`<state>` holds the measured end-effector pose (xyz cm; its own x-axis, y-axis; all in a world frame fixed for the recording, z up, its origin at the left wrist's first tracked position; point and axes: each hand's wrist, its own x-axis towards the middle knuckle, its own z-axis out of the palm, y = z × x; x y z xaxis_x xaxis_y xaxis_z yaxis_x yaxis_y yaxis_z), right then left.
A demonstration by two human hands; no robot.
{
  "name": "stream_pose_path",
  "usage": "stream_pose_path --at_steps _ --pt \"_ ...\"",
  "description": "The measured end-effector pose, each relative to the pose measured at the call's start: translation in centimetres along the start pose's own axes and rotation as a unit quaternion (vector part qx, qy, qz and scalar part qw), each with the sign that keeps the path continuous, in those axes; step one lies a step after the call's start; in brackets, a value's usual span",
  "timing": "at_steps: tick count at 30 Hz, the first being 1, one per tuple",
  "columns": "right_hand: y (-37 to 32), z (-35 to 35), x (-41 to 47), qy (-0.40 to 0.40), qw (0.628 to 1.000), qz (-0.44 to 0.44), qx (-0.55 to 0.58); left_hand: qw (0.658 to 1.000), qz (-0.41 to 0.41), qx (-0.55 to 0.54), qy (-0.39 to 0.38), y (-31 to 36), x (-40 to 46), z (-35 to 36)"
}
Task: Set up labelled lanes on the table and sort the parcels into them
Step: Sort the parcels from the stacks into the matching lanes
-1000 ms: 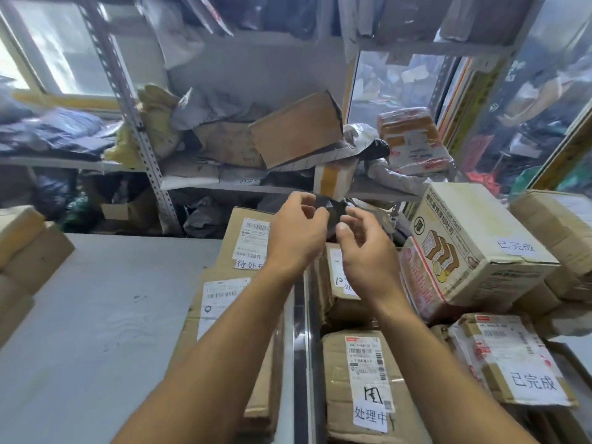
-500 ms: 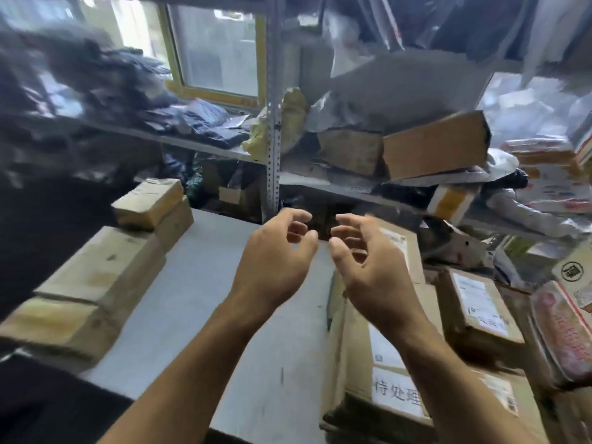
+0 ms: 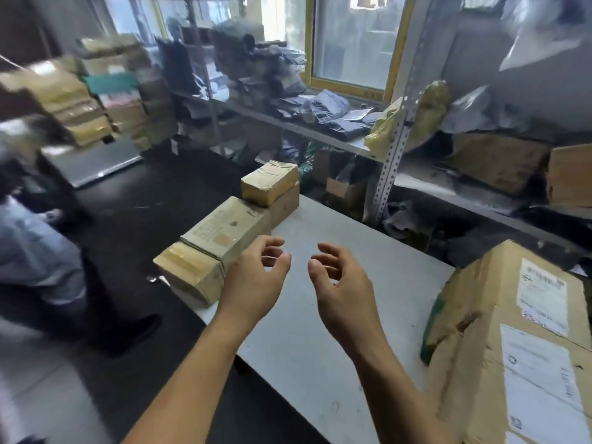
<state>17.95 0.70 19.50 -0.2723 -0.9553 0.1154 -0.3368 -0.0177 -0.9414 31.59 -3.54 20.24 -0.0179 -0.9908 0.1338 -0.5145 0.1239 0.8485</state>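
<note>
Head view shows your left hand [image 3: 256, 280] and your right hand [image 3: 344, 283] raised side by side above the grey table [image 3: 320, 347], both empty. The fingers of each hand curl loosely inward, thumbs facing each other across a small gap, and neither hand touches a parcel or the tabletop.

Just beside your left hand, along the table's left edge, stands a row of taped cardboard parcels. The nearest one is a small taped box [image 3: 189, 274] at the near corner. A longer flat box [image 3: 224, 233] lies partly on top of it, its end just behind your left fingers. At the far end of the row a small box wrapped in tape [image 3: 269, 182] sits tilted on top of another carton.

To the right of your right hand, well apart from it, a large brown carton [image 3: 499, 331] rests on the table with two white shipping labels on its top and side; its near corner is crushed and shows a strip of green. The printing on the labels is too blurred to read.

Beyond the table stands a metal shelving rack [image 3: 397, 149] loaded with grey mailer bags [image 3: 333, 113], a yellow bag [image 3: 381, 136] and more cartons. On the far left, across the dark floor, a stack of boxes [image 3: 73, 100] appears smeared by motion.
</note>
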Motion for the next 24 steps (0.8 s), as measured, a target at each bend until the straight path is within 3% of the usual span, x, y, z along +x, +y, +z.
stream_pose_path --at_steps 9,18,24 --pt "1.9 6.6 6.8 -0.01 0.998 0.064 0.011 0.999 -0.039 -0.011 0.007 -5.1 8.2 -1.2" --pt "4.0 13.7 18.0 0.036 0.989 0.139 -0.03 0.997 -0.072 -0.008 -0.02 -10.7 26.6 0.3" --pt "5.0 15.0 21.6 0.064 0.982 0.17 -0.051 0.98 -0.034 0.183 -0.063 -12.9 37.5 3.3"
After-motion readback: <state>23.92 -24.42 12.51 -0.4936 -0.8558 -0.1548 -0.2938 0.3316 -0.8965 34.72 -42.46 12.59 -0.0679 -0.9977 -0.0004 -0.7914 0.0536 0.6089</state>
